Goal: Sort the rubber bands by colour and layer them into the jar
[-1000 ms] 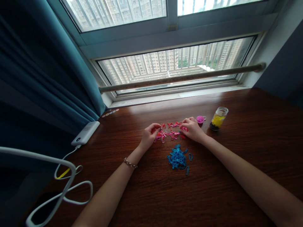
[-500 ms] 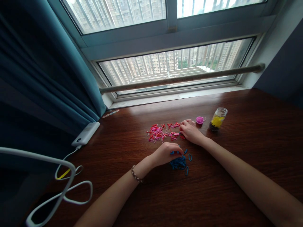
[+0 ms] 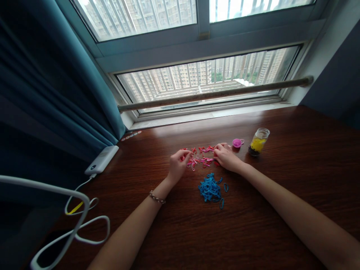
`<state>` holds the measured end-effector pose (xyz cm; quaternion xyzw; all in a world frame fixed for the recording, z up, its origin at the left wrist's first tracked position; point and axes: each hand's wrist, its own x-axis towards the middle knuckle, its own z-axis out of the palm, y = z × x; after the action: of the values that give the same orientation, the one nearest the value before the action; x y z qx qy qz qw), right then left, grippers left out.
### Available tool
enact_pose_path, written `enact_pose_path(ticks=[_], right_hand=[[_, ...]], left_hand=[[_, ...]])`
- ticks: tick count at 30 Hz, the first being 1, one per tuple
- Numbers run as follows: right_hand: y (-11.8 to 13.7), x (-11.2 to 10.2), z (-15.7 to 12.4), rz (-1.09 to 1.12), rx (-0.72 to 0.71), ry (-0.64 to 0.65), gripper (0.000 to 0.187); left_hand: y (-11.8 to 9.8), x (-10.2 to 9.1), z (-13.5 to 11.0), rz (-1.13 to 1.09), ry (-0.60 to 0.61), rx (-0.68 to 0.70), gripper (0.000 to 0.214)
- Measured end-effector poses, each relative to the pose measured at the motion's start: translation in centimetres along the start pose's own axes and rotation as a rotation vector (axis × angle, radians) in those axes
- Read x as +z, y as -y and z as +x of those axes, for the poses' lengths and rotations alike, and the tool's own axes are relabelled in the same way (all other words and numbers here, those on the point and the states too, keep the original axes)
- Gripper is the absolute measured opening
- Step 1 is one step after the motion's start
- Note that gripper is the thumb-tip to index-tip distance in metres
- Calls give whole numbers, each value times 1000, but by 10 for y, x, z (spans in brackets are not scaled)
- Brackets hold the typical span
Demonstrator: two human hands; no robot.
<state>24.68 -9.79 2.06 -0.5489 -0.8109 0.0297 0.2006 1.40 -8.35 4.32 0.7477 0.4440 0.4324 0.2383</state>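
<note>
My left hand (image 3: 179, 162) is over the left part of the spread of pink and red rubber bands (image 3: 206, 161), its thumb and fingertips pinched together. Whatever is between those fingertips is too small to make out. At the right end of the same bands rests my right hand (image 3: 224, 154), fingers bent down to the table; its fingertips are partly hidden. Nearer to me lies a heap of blue rubber bands (image 3: 209, 188), with a few loose ones on its right side. Neither hand touches the blue heap.
A small pink cup-like lid (image 3: 236, 143) and a glass jar (image 3: 259, 142) with yellow and dark contents stand right of my right hand. Far left are a white power bank (image 3: 101, 160) and a looped white cable (image 3: 84, 202). The wooden table (image 3: 180, 232) meets a window.
My left hand has moved from the blue rubber bands up and left to the pink and red ones, uncovering the blue heap. My right hand has stayed nearly still.
</note>
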Motion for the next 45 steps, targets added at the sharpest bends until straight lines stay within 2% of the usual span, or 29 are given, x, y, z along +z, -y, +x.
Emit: enact_pose_path(ticks=[3,5,9,17,28,30,34,36,39,41,43,45], right_hand=[[-1,3,2,50,58,-54,9],[-2,2,4,125,99,-106,9],[-4,-3,8,304,112,-213,9],[3,-13,8,704,117,-242,12],[6,-10,6,1129,167,-218,33],[7,-12,6,1167,178,-211,35],[9,-23,7,1177,213,-183,37],[13,-32,6,1136,172,-29,34],[24,-41,4,1036,31,394,29],[30,-43,3,951,-34,603,29],[32,-44,3,843,-47,616,27],[27,-45,5,695,2,469,23]], left_hand=[[23,-10,11,-41,-185,-144,26],[34,-14,16,-99,-275,-191,26],[43,-16,21,-149,-359,-204,26],[41,-11,18,-178,-326,-216,26],[46,-9,16,-97,-256,-186,28],[49,-9,16,-35,-243,-175,27],[57,-8,17,245,-234,-82,23],[61,-5,17,341,-184,-55,28],[63,0,18,346,-34,-75,36],[62,0,18,274,96,-80,41],[57,-3,18,150,251,-81,54],[52,-8,18,21,411,-79,76]])
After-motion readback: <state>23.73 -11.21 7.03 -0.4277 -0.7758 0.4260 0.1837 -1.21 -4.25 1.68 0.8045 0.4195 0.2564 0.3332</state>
